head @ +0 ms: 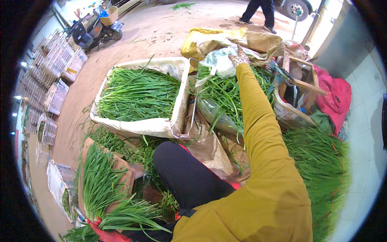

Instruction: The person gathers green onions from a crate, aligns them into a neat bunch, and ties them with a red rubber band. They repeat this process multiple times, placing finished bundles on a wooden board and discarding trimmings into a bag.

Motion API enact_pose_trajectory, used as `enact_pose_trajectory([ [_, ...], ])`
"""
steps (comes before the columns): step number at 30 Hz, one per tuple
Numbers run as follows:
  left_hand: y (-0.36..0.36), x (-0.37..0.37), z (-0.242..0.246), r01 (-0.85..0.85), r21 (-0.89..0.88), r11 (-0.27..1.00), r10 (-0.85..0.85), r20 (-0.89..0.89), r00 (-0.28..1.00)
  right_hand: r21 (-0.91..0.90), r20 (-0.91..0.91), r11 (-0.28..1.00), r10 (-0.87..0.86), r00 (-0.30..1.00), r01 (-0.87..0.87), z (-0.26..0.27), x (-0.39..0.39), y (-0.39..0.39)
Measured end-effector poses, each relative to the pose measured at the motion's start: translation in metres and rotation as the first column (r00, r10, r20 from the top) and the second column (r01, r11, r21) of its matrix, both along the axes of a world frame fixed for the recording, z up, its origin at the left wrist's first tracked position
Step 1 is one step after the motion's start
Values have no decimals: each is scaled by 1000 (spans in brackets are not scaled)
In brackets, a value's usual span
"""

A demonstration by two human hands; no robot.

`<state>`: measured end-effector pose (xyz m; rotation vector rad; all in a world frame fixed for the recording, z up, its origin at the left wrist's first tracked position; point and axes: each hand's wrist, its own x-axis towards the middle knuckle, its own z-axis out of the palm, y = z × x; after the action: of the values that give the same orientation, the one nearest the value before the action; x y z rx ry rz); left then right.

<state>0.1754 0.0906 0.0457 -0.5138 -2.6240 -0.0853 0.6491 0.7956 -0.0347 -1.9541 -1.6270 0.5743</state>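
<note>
My right hand, in a leopard-patterned glove, reaches far forward at the end of an olive-yellow sleeve. Its fingers are spread at the edge of a crumpled clear plastic bag, which rests on loose green leafy stalks. To the left, a white-lined plastic crate holds long green stalks, like garlic chives, laid in rows. My left hand is not in view. At the lower left, a bunch of stalks leans on a brown board, above a red glove or cloth that I cannot make out clearly.
Yellow-and-tan woven sacks lie beyond the bag. A wooden frame and pink cloth are at the right, above a large pile of greens. Stacked crates and a motorbike stand left. A person's legs show at the top.
</note>
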Motion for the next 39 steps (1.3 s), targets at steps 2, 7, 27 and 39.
enact_pose_trajectory([
  [2,-2,-4,-7,153,199,968,-151,-27,988,-73,49,997,36,998,-32,-6,-7,11],
  [7,16,6,-8,122,776,619,-386,165,908,87,447,991,48,893,-97,-21,-13,14],
  [27,47,16,-12,-280,946,162,-570,321,757,529,578,725,74,813,-442,37,94,-220],
  [39,61,18,-24,-259,944,203,-644,328,691,-782,315,488,847,429,-388,-250,209,-413],
])
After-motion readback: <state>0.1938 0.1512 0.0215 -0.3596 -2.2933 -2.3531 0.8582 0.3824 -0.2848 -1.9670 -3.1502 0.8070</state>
